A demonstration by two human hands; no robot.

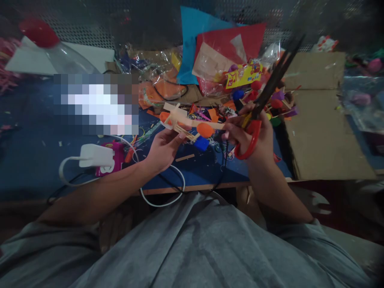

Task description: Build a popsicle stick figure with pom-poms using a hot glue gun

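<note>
My left hand (162, 150) pinches a small craft piece of pale wooden sticks (179, 122) between thumb and fingers, above the table. Orange round pieces (205, 130) sit on it, and a blue block (201, 143) shows at its lower side; whether the block is attached I cannot tell. My right hand (261, 138) is closed around a pair of scissors (274, 78), its red handle loop at the palm and its dark blades pointing up and away. The thumb and fingertips of that hand also pinch the right end of the craft's flat stick.
Coloured scraps and a yellow packet (244, 75) lie behind my hands, before blue (192, 44) and red sheets (250, 38). Cardboard (327, 136) lies right. A white charger (96, 155) with a looping cable is left, near a red-capped bottle (70, 58) and a pixelated patch.
</note>
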